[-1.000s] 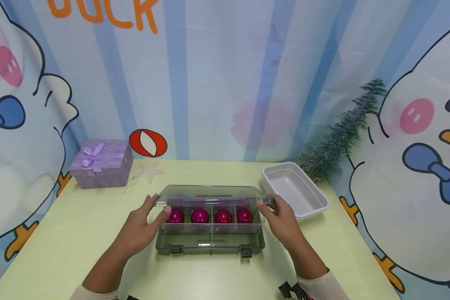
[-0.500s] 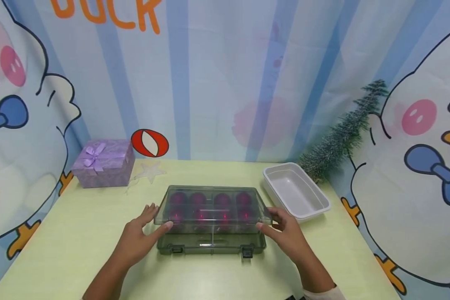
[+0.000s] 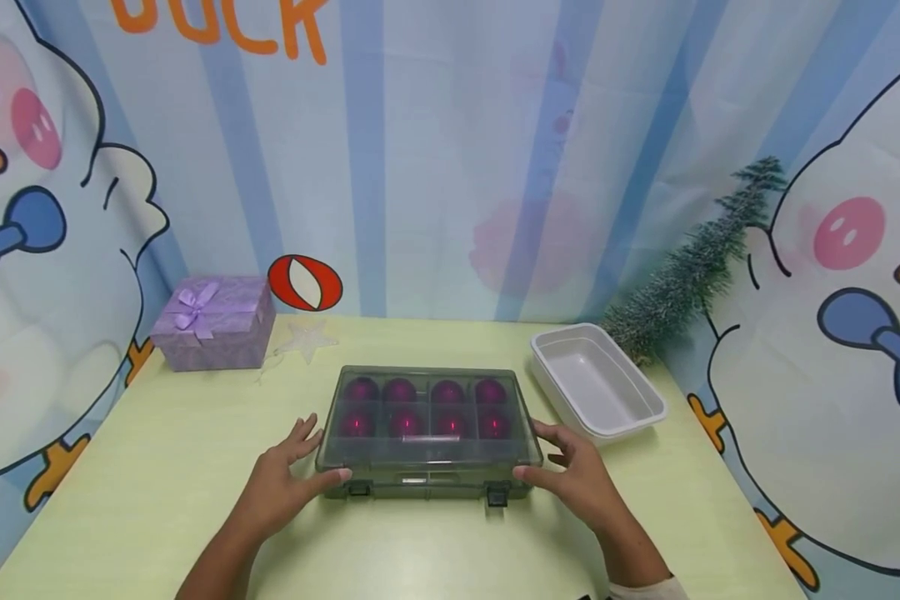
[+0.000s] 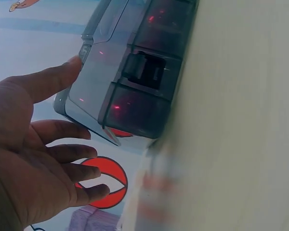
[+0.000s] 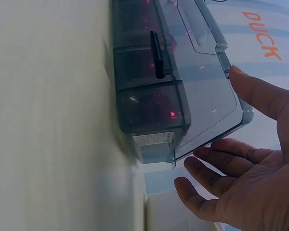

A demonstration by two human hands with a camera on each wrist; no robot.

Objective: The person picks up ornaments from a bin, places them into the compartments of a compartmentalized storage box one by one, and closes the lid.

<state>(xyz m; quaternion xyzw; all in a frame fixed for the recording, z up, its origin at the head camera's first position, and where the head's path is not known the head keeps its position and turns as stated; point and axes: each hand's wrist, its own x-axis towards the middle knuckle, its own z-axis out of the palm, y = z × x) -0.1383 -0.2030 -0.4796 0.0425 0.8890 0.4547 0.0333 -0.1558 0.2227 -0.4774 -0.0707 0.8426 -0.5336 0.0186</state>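
Observation:
A smoky clear plastic case (image 3: 429,450) lies on the table with several shiny magenta balls (image 3: 447,426) in its compartments, seen through the lid (image 3: 390,457). The lid is nearly down, its front edge close over the base; both wrist views show it still tilted. My left hand (image 3: 281,482) has its thumb on the lid's front left corner, the other fingers spread loosely beside the case. At the opposite corner, my right hand (image 3: 573,473) touches the lid with its thumb, its fingers extended along the side. Two dark latches (image 3: 497,496) show on the base's front.
A purple gift box (image 3: 213,323) with a bow stands at the back left, a pale star (image 3: 305,340) beside it. Behind the case on the right is a white plastic tub (image 3: 570,392). A small artificial fir tree (image 3: 690,275) leans by the printed curtain.
The lid has swung down toward me, from raised to nearly flat over the balls. Both hands have come down and nearer with its front edge.

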